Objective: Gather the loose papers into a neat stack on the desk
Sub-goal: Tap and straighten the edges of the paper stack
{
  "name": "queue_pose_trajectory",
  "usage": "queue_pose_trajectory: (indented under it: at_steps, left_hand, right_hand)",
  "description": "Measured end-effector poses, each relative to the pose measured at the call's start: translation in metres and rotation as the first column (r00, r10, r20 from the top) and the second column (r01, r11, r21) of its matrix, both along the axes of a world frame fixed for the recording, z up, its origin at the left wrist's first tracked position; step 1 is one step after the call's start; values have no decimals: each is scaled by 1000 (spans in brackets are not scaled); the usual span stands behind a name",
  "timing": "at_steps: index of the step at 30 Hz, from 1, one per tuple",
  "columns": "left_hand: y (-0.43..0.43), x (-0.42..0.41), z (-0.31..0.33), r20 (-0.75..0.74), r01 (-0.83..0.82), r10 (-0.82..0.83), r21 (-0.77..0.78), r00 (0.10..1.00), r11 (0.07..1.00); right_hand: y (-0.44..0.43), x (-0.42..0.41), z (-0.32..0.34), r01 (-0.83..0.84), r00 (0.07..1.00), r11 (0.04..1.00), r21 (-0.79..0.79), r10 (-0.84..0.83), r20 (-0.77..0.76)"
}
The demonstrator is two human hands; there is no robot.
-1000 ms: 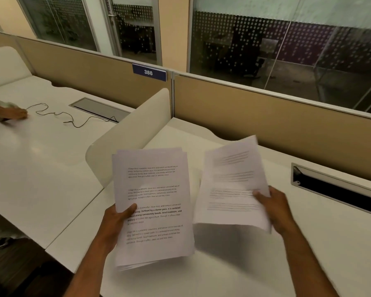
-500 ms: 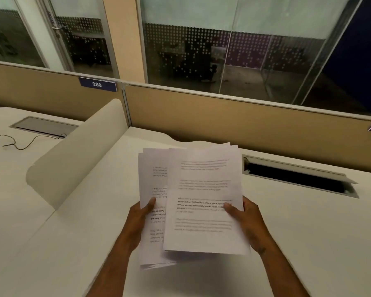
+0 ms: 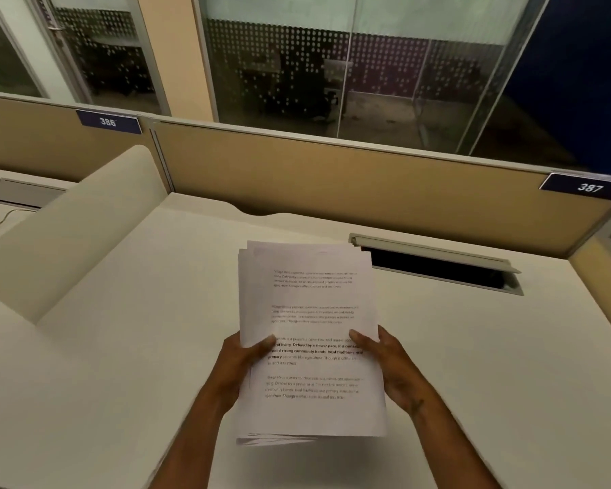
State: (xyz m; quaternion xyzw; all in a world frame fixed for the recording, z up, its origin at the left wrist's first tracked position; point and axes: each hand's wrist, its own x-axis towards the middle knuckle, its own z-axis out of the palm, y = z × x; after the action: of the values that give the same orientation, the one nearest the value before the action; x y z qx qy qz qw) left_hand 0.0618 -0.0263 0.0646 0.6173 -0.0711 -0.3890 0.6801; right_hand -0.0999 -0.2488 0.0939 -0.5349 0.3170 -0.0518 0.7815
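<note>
Your left hand and right hand, fingers clamped on the papers, hold them gathered above the counter; squaring and setting down remain.

A single wide-angle view, worn at head height, looks forward and steeply down onto the white table, with both forearms entering from the bottom edge close beneath the lens. It faces the tan partition at the table's far side and the glass wall above it. Straight edges bow toward the frame's borders, and the nearest part of the table falls outside the frame.
</note>
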Motion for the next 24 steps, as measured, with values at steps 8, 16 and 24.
queue_pose_trajectory:
  at_steps: [8,16,24]
  left_hand:
    - [-35,-37,4,161,26,-48,135,986,990]
    - [-49,-28,34,281,-70,60,25,958,997]
    - [-50,-27,66,371,-81,128,-138,920,987]
  right_hand:
    - [-28,-14,-12,-27,999,985,-171,20,-45]
    - [-43,-4,12,55,998,914,-402,-38,50]
    - [-44,-10,28,105,967,912,-396,-1,255]
